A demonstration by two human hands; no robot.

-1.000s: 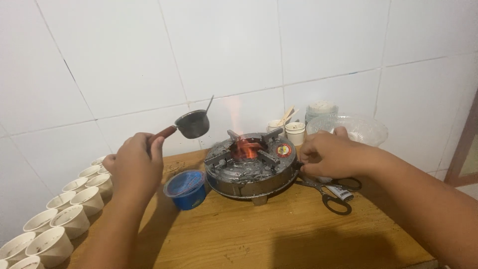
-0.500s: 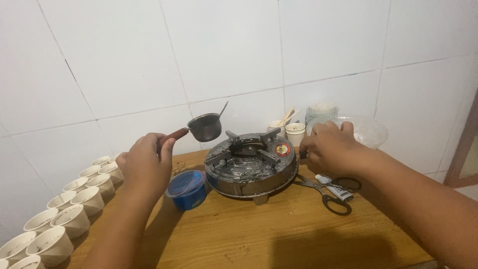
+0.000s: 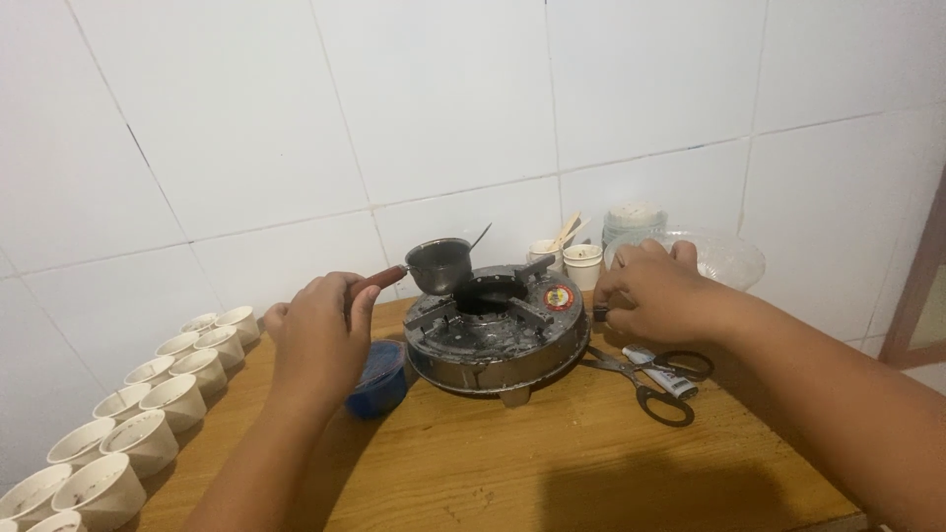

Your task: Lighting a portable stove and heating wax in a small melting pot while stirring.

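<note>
My left hand (image 3: 320,335) grips the reddish handle of a small dark metal pot (image 3: 439,265) with a spoon in it. The pot hangs just over the left rim of a round grey gas stove (image 3: 496,331) on the wooden table (image 3: 552,463). No flame shows at the burner. My right hand (image 3: 655,296) rests against the stove's right side, its fingers pinched at the small knob there.
Two rows of white paper cups (image 3: 148,399) line the table's left edge. A blue tub (image 3: 379,384) sits partly behind my left hand. Black scissors (image 3: 650,384) and a small tube (image 3: 662,369) lie right of the stove. A glass bowl (image 3: 734,258), cups and stacked lids stand by the wall.
The flame seen a second ago has gone out. My left hand has carried the pot rightward and down, from left of the stove to its rim. My right hand stays at the knob.
</note>
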